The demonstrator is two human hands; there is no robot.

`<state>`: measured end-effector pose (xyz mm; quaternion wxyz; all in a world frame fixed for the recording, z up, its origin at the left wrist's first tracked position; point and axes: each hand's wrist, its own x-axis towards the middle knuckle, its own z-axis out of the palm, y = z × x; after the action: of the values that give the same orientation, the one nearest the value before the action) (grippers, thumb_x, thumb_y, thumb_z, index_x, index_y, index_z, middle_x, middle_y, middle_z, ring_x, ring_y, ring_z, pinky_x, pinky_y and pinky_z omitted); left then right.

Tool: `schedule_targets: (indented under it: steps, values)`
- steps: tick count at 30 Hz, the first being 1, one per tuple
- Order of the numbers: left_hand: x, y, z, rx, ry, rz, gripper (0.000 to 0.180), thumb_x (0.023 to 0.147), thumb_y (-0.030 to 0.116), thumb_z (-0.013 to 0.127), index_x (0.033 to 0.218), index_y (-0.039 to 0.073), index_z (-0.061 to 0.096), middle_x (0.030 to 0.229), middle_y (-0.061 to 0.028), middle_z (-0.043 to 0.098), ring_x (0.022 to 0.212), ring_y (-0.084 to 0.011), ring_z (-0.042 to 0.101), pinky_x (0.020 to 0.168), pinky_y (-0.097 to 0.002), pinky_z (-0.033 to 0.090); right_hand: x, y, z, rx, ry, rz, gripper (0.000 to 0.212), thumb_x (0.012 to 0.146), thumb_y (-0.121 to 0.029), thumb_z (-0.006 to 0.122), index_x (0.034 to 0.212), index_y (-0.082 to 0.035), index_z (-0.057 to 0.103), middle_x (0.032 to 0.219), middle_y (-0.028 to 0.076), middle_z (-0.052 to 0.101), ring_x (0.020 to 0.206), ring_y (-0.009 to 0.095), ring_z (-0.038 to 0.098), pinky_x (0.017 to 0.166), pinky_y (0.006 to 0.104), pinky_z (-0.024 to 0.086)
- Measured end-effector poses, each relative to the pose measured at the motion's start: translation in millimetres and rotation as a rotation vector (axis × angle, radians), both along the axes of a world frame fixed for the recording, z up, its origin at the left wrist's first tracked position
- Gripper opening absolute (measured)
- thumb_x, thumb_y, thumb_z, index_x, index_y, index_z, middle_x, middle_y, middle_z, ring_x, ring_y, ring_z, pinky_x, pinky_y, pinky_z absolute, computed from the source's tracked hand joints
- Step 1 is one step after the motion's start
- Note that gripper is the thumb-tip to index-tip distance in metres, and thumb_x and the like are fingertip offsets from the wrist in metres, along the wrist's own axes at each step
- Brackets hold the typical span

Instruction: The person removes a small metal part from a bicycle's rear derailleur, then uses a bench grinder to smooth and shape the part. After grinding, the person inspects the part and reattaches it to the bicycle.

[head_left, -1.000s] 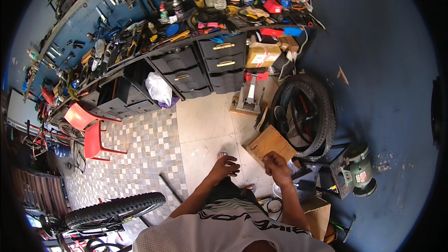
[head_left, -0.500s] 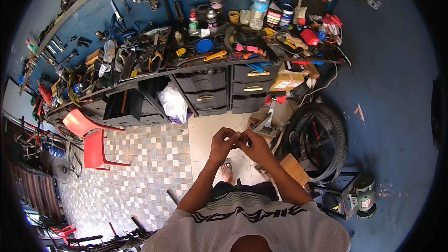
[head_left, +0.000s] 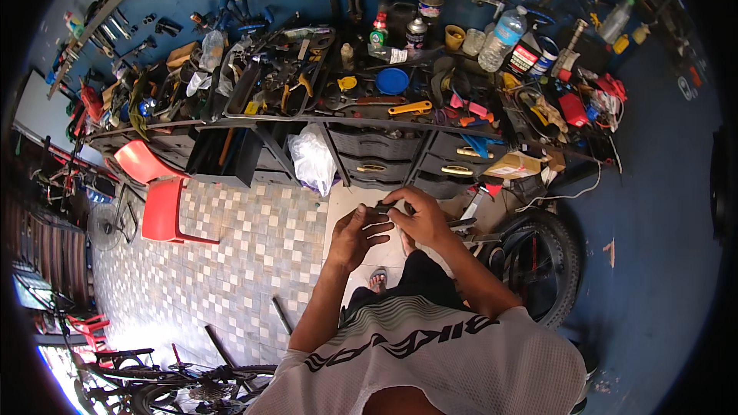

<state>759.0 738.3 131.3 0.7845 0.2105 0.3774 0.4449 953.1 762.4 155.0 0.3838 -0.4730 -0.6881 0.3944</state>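
Note:
My left hand (head_left: 354, 237) is in front of my body, fingers stretched out and apart, thumb up. Close beside it, my right hand (head_left: 422, 220) has its thumb and fingers pinched together. A small dark object (head_left: 381, 207) shows at the right fingertips, between the two hands. Its kind is too small to make out. The left fingers come right up to it, and I cannot tell whether they touch it. Both hands hang above the floor, on the near side of the workbench drawers (head_left: 377, 168).
A cluttered workbench spans the far side, with a blue round lid (head_left: 392, 81), a water bottle (head_left: 503, 40) and many tools. A red chair (head_left: 162, 210) stands at left, a bicycle wheel (head_left: 569, 265) at right. Bicycle parts (head_left: 204, 388) lie at lower left.
My hands were together at the fingertips; now the left fingers have opened out and the right still pinches. The view has swung left, and my feet have shifted.

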Motion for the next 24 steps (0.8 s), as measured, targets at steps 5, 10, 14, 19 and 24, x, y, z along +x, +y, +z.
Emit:
schedule_targets:
  steps: [5,10,14,19,24]
  values:
    - [20,44,-21,-0.063,-0.122,0.056,0.031,0.096,0.039,0.068,0.110,0.012,0.062,0.099,-0.0005,0.066,0.080,-0.0137,0.061,0.063,-0.0280,0.044,23,68,2,0.279,-0.137,0.268,0.030,0.078,-0.002,0.067,0.106,-0.013,0.068,0.105,0.005,0.070,0.096,0.026,0.069,0.083,0.0356,0.056]
    - [51,90,-16,-0.003,-0.047,0.118,0.010,0.096,0.019,0.068,0.101,0.011,0.062,0.094,-0.0006,0.066,0.081,-0.0123,0.062,0.063,-0.0272,0.048,73,128,0,0.083,-0.037,0.364,0.036,0.085,-0.002,0.065,0.118,-0.014,0.067,0.112,0.004,0.071,0.095,0.022,0.070,0.082,0.0329,0.056]
    - [76,126,-10,-0.002,-0.015,0.196,0.018,0.098,0.016,0.065,0.112,0.006,0.063,0.099,-0.0034,0.069,0.086,-0.0142,0.066,0.063,-0.0269,0.051,129,186,-17,-0.097,-0.086,0.062,0.031,0.088,-0.013,0.072,0.118,-0.008,0.065,0.101,0.014,0.073,0.086,0.029,0.073,0.072,0.0410,0.054]
    - [83,148,-3,-0.012,0.077,0.309,0.030,0.100,0.016,0.061,0.127,0.003,0.061,0.106,-0.0073,0.071,0.090,-0.0179,0.070,0.062,-0.0273,0.055,180,237,-74,0.103,-0.638,-0.182,0.046,0.082,-0.031,0.080,0.119,-0.009,0.062,0.092,0.011,0.070,0.087,0.032,0.070,0.074,0.0421,0.053]
    - [66,146,1,0.010,0.033,0.424,0.026,0.102,0.015,0.057,0.124,0.002,0.062,0.104,-0.0071,0.070,0.088,-0.0188,0.071,0.062,-0.0274,0.056,174,256,-89,0.001,-0.832,-0.060,0.049,0.079,-0.038,0.081,0.114,-0.009,0.062,0.106,0.015,0.069,0.099,0.035,0.068,0.078,0.0467,0.055]
